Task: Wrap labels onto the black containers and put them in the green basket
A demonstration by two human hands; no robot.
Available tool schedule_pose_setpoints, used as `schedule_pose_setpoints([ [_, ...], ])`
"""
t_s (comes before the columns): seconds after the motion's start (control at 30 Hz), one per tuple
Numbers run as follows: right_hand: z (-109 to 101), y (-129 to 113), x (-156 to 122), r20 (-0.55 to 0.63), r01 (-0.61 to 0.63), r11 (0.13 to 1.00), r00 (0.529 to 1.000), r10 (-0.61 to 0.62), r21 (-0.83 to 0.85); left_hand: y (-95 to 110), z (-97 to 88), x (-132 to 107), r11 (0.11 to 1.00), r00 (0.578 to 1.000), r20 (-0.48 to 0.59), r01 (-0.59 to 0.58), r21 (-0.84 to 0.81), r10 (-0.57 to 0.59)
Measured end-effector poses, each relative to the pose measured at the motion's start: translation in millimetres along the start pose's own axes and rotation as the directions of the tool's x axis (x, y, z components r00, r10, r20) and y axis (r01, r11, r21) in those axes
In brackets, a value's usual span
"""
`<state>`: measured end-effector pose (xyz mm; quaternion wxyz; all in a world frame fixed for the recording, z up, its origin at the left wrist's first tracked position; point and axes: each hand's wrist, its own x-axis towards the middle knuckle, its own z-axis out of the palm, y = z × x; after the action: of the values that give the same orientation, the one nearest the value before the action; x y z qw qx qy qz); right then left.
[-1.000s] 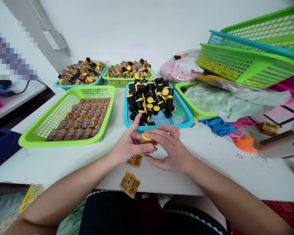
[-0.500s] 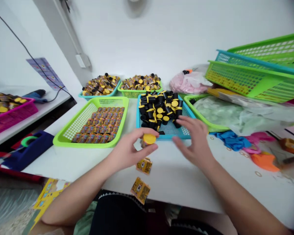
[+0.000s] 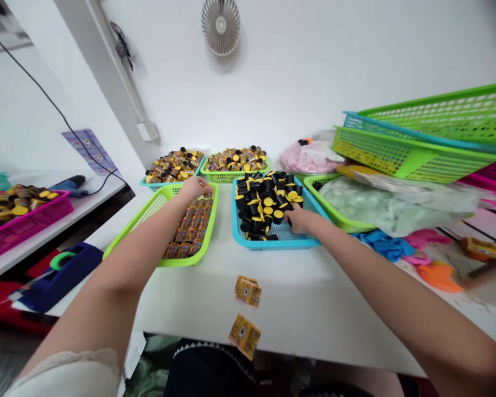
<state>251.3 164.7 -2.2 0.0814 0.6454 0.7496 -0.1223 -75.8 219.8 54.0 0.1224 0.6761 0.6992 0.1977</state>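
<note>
My left hand point(image 3: 195, 188) reaches to the far right corner of the green basket point(image 3: 209, 242), where its fingers are closed on a small labelled tub that they mostly hide. Rows of similar labelled tubs point(image 3: 192, 226) fill much of that basket. Inside the blue basket point(image 3: 235, 234), my right hand point(image 3: 300, 218) pinches a black tub point(image 3: 288, 215) at the right side of a loose heap of black tubs with yellow lids point(image 3: 268, 202). Two small lots of yellow printed labels point(image 3: 248, 291) lie on the white table near me.
Two baskets of mixed tubs point(image 3: 235, 157) stand against the wall. At the right are stacked baskets point(image 3: 413, 157), a green plastic bag point(image 3: 367, 198) and coloured balloon-like pieces point(image 3: 438, 275). A blue tape dispenser point(image 3: 60, 281) and a pink basket point(image 3: 28, 223) are at the left.
My left hand has carried the yellow-lidded tub from above the labels to the far end of the green basket. My right hand has moved into the blue basket and closed on a black tub.
</note>
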Motion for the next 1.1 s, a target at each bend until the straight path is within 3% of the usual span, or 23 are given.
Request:
schedule_pose_setpoints([
  [0.13,1.6,8.2,-2.4,-0.026,0.034,0.999,0.999,-0.033,0.039,-7.0,15.4,3.9,0.995,0.985,0.157,0.050,0.091,-0.064],
  [0.27,-3.1,19.8,-23.2,-0.234,0.052,0.994,0.972,-0.028,0.095,-6.9,20.0,-3.5,0.989,0.975,0.211,0.036,0.146,-0.067],
  [0.33,-2.2,25.5,-32.7,-0.352,0.063,0.983,0.936,0.000,0.170,-2.1,16.0,-9.1,0.987,0.983,0.177,0.017,0.158,-0.045],
  [0.4,3.6,32.6,-39.4,-0.464,0.128,0.928,0.884,0.054,0.350,5.2,8.3,-19.7,0.986,0.993,0.116,0.004,0.166,-0.023],
  [0.47,13.7,40.5,-43.7,-0.577,0.245,0.811,0.805,0.134,0.531,12.7,0.7,-41.8,0.981,0.998,-0.028,-0.049,0.186,0.055],
  [0.5,19.4,44.1,-45.6,-0.624,0.308,0.750,0.762,0.174,0.586,15.6,-1.4,-59.1,0.971,0.981,-0.119,-0.124,0.206,0.151],
  [0.53,25.0,47.0,-47.4,-0.662,0.358,0.705,0.720,0.208,0.612,17.7,-1.2,-81.2,0.941,0.933,-0.214,-0.239,0.239,0.291],
  [0.57,30.2,49.2,-49.2,-0.694,0.401,0.671,0.679,0.239,0.623,18.6,1.8,-108.0,0.873,0.837,-0.278,-0.398,0.280,0.471],
  [0.63,38.1,50.7,-53.1,-0.736,0.470,0.624,0.622,0.268,0.624,16.6,17.6,-172.1,0.644,0.614,-0.198,-0.707,0.291,0.764],
  [0.67,40.8,50.3,-54.8,-0.755,0.500,0.612,0.600,0.266,0.613,13.6,29.9,-206.3,0.519,0.505,-0.123,-0.811,0.271,0.854],
  [0.7,42.7,49.4,-56.1,-0.775,0.527,0.608,0.576,0.259,0.594,9.4,44.1,-239.4,0.435,0.457,0.026,-0.862,0.259,0.889],
  [0.73,44.0,48.1,-57.1,-0.795,0.549,0.609,0.553,0.249,0.572,4.2,59.0,-269.2,0.403,0.436,0.085,-0.878,0.260,0.896],
  [0.83,45.0,43.4,-58.7,-0.823,0.594,0.592,0.516,0.239,0.545,-13.0,92.5,-327.5,0.400,0.449,0.173,-0.880,0.257,0.877],
  [0.9,43.3,40.3,-60.8,-0.804,0.645,0.490,0.535,0.259,0.587,-21.6,96.6,-337.4,0.400,0.453,0.208,-0.882,0.250,0.867],
  [0.93,41.6,38.7,-62.8,-0.781,0.673,0.400,0.563,0.270,0.623,-24.1,93.5,-335.1,0.400,0.450,0.210,-0.884,0.241,0.868],
  [1.0,37.2,36.0,-69.0,-0.710,0.695,0.167,0.650,0.271,0.700,-24.5,82.4,-320.0,0.399,0.437,0.160,-0.889,0.225,0.885],
  [1.1,29.9,33.8,-79.4,-0.568,0.601,-0.130,0.794,0.218,0.789,-16.2,70.5,-285.0,0.373,0.399,0.091,-0.902,0.216,0.912],
])
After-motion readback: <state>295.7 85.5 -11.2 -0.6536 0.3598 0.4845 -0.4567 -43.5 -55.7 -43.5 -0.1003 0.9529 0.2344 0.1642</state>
